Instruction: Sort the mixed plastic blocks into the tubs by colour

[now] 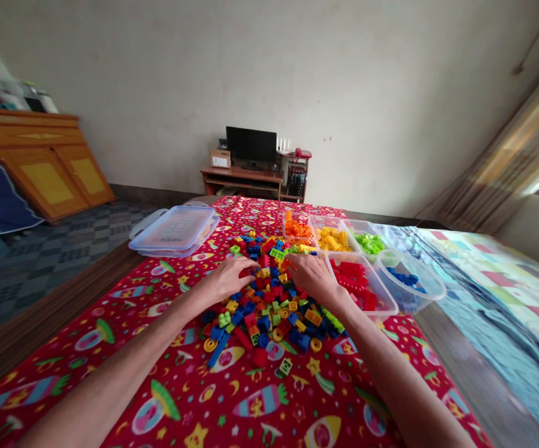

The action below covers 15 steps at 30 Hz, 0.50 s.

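Note:
A heap of small plastic building bricks (269,305) in red, blue, yellow, orange and green lies on a red patterned cloth (232,398). My left hand (232,277) rests on the pile's left side, fingers curled down among the bricks. My right hand (309,274) lies on the pile's right side, fingers bent into the bricks. What either hand grips, if anything, is hidden. Clear tubs beyond the pile hold sorted bricks: orange (297,229), yellow (332,238), green (370,242), red (358,280) and blue (407,279).
A stack of clear plastic lids (173,231) sits at the cloth's far left. A striped blanket (498,292) covers the surface to the right. A desk with a monitor (251,149) stands by the far wall, a wooden cabinet (40,162) at left.

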Each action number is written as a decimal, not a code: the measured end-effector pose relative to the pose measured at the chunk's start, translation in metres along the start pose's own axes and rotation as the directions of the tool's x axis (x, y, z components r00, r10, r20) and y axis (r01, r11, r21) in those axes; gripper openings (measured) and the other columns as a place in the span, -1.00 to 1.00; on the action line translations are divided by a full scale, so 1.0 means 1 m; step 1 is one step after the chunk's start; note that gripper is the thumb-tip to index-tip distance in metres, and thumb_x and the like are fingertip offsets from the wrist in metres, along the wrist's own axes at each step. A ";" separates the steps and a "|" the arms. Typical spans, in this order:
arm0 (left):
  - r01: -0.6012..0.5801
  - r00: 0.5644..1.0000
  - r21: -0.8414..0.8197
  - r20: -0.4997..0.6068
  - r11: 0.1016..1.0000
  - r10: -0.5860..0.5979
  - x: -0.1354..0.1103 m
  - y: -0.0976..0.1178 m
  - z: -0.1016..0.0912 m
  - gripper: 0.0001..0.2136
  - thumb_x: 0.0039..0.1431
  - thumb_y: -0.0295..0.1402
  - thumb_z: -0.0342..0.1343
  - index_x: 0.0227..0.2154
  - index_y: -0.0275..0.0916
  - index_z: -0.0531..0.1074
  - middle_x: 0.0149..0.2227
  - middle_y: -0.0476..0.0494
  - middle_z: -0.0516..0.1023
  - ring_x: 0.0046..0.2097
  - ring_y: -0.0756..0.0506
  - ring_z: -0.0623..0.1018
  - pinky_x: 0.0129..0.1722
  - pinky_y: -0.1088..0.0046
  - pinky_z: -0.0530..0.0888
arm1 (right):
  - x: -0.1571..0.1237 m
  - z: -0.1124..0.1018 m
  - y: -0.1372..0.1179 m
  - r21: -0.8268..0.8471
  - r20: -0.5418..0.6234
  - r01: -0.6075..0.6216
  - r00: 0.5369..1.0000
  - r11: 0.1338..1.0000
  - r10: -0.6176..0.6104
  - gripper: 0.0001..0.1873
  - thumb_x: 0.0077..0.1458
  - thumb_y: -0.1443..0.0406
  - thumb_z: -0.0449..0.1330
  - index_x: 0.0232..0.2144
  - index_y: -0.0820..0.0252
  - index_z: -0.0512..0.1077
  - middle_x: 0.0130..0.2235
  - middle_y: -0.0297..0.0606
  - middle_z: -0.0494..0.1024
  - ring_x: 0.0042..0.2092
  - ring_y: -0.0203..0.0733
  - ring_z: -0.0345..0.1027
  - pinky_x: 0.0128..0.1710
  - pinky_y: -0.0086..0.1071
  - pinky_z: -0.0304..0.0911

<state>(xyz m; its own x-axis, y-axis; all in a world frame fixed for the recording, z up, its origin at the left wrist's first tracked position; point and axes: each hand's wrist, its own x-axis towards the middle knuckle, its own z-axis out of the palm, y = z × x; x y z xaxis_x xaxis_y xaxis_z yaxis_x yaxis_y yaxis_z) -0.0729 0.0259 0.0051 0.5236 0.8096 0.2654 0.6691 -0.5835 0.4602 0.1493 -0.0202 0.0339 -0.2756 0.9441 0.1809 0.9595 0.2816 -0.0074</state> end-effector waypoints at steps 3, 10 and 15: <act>0.079 0.996 -0.204 -0.025 0.976 -0.086 0.002 -0.005 0.001 -0.59 0.01 -0.22 0.15 -0.06 -0.26 0.46 -0.13 -0.23 0.58 -0.09 -0.21 0.54 0.01 0.18 0.41 | -0.004 -0.004 -0.002 -0.004 -0.004 -0.012 1.000 1.000 0.012 -0.67 0.25 0.27 -0.11 -0.18 0.17 0.44 -0.30 -0.11 0.58 -0.31 -0.13 0.46 -0.40 -0.39 0.15; 0.105 0.994 -0.497 0.033 0.861 -0.103 0.004 -0.013 0.008 -0.31 -0.22 -0.20 0.31 0.07 -0.25 0.33 -0.05 -0.25 0.52 0.01 -0.23 0.50 0.00 0.17 0.43 | -0.008 0.004 0.001 0.089 -0.099 0.058 0.994 0.994 -0.049 -0.56 0.19 0.34 -0.04 0.10 0.18 0.33 -0.16 -0.10 0.58 -0.13 -0.10 0.45 -0.20 -0.35 0.26; 0.098 0.995 -0.528 0.076 0.844 -0.068 0.001 -0.007 0.006 -0.32 -0.13 -0.15 0.27 0.10 -0.25 0.28 -0.03 -0.25 0.51 0.04 -0.21 0.49 0.01 0.21 0.42 | -0.008 0.007 0.001 0.153 -0.133 0.118 0.986 0.981 -0.098 -0.46 0.10 0.43 0.01 0.15 0.26 0.27 -0.06 -0.07 0.55 -0.05 -0.13 0.41 -0.04 -0.34 0.23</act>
<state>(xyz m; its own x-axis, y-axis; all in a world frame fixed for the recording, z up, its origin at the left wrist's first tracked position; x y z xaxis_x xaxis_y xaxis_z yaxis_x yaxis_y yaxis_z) -0.0737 0.0299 -0.0030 0.5157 0.8401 0.1681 0.3373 -0.3795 0.8615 0.1514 -0.0260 0.0254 -0.3578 0.8808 0.3101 0.9001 0.4137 -0.1368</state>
